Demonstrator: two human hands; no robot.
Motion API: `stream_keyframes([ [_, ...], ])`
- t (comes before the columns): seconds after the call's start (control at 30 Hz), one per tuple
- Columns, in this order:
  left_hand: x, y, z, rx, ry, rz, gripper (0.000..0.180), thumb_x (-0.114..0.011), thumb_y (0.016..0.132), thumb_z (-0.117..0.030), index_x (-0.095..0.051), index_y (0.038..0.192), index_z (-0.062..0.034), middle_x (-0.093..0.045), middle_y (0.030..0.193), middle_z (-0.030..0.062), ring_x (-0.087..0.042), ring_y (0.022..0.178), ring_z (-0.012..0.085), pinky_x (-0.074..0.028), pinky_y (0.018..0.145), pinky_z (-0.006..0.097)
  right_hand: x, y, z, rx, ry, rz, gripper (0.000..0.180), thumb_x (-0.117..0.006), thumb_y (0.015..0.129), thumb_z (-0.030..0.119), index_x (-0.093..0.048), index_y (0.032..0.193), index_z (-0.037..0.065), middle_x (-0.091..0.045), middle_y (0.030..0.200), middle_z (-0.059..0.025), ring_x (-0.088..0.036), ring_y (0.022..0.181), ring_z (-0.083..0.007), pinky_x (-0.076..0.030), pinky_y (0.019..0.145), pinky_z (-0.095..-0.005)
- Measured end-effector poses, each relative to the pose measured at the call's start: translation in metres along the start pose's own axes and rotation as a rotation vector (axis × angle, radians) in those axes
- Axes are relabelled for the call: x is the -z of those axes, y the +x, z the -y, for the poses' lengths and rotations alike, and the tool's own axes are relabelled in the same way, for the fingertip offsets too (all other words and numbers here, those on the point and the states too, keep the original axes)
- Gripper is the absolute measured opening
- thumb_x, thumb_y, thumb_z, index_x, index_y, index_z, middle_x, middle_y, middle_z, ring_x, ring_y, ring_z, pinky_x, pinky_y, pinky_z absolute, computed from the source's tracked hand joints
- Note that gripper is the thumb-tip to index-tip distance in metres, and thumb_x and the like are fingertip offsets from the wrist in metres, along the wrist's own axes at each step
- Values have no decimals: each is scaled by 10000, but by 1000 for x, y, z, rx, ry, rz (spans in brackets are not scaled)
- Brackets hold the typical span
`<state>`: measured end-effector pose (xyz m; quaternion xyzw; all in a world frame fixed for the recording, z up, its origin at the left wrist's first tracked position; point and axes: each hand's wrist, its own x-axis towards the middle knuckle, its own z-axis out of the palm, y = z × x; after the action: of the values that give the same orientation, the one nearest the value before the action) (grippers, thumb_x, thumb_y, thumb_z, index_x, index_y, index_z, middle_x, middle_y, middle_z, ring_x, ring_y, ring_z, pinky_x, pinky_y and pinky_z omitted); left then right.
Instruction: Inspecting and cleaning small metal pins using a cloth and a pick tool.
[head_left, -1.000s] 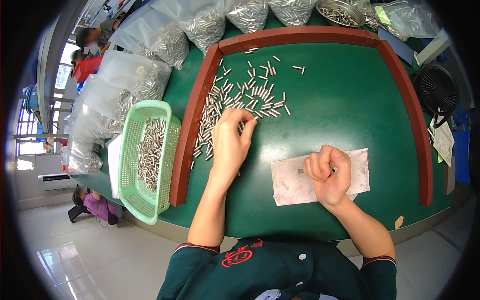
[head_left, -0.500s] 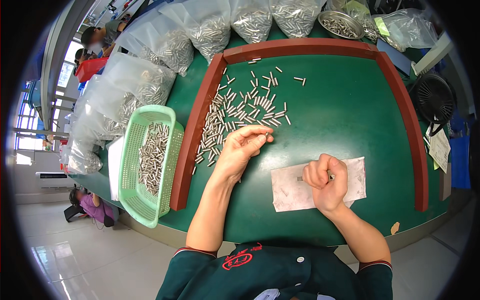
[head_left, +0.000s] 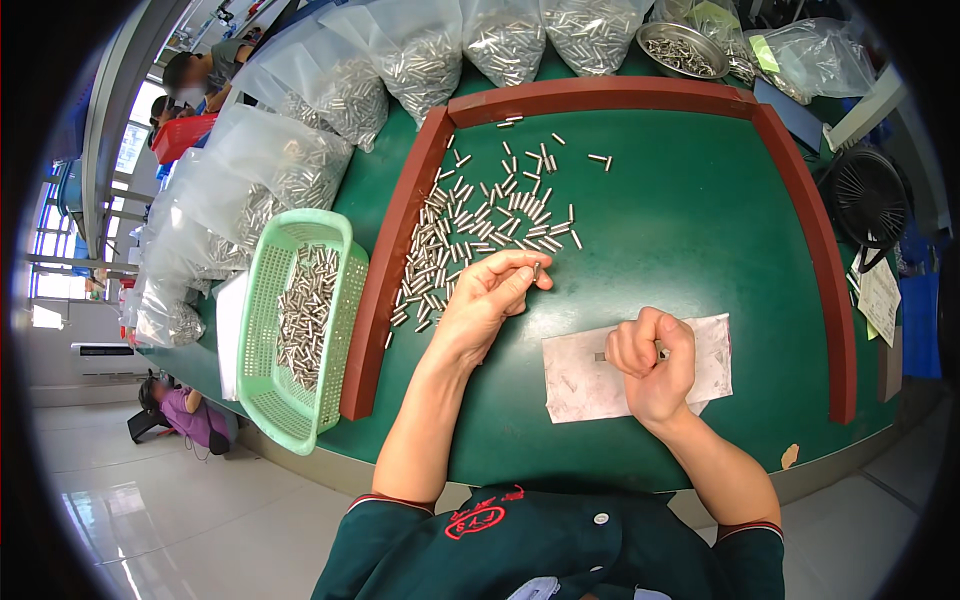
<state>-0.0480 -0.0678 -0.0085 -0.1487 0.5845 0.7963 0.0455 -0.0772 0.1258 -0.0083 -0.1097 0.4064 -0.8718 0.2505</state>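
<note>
A: How is the metal pin (head_left: 537, 271) held?

B: It is pinched narrowly between thumb and fingertips of the left hand (head_left: 480, 308), presumably so that its surface is left exposed to view.

A: And the right hand (head_left: 656, 372)?

B: Curled, above a stained white sheet (head_left: 575, 388) by the table's (head_left: 760, 220) near edge; whether anything is gripped cannot be told.

A: The loose pins (head_left: 432, 265)?

B: Strewn toward the table's far left, banked along a brown rail (head_left: 391, 270), by which rolling is probably checked. More are contained in a green perforated basket (head_left: 265, 335) at the near left corner.
</note>
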Motion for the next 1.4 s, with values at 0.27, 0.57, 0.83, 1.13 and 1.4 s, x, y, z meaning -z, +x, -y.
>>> stream_keyframes([
  [0.27,-39,-20,-5,-89,846,-23,71,-625,732,-59,-604,771,-4,-474,517,25,-361,444,48,-292,412,241,0,0,4,122,233,35,383,-318,863,243,-271,516,87,-244,433,16,-174,405,-80,-172,412,-252],
  [0.57,-60,-28,18,-315,1007,8,75,-604,687,3,-541,728,2,-512,715,117,-522,614,298,-417,554,359,10,3,8,59,278,-11,367,-308,860,237,-272,524,94,-243,433,23,-185,408,-75,-179,420,-244],
  [0.83,-63,-28,18,-295,1011,9,81,-622,676,1,-567,735,6,-535,723,111,-536,589,274,-423,529,342,14,2,3,-7,162,-20,358,-302,836,287,-265,521,118,-231,419,27,-158,403,-86,-175,430,-256],
  [1.13,-62,-28,18,-303,1019,-1,83,-632,670,1,-574,728,11,-535,711,110,-534,576,273,-424,525,340,11,0,-1,26,110,-31,372,-310,848,281,-267,520,111,-234,422,26,-163,399,-84,-172,425,-257],
  [1.4,-62,-28,19,-310,1034,-16,79,-631,668,-2,-581,729,6,-540,713,108,-545,596,276,-431,535,343,9,0,0,65,123,-37,369,-316,844,278,-265,519,112,-238,418,26,-168,390,-86,-177,422,-258],
])
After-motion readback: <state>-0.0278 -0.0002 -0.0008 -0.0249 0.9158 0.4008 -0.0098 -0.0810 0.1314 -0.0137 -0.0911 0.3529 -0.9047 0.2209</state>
